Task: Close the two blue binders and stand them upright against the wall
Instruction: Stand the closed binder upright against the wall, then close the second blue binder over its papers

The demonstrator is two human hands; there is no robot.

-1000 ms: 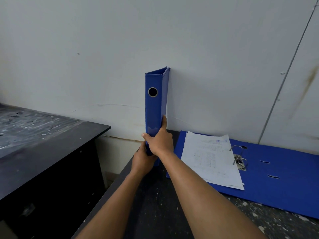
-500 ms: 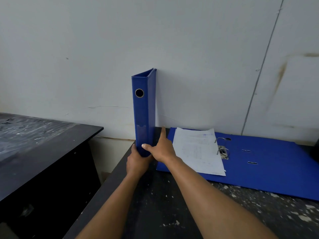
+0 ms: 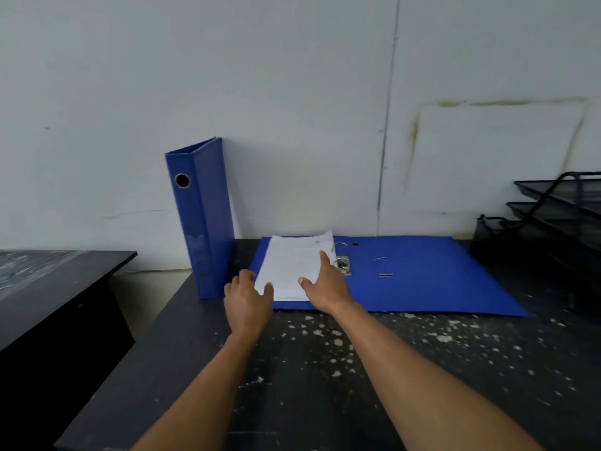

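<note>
Now both hands, left and right, fingers spread and empty, reach the open binder's papers, likely to close it.

Closed blue binder upright against wall — open binder flat beside.

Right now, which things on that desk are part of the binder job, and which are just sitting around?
Part of the job:
- upright binder, closed, standing by the wall
- open binder, lying flat
- paper stack in it, under the left hand and right hand

Just lying about:
- black mesh trays, far right
- side table, left
</note>
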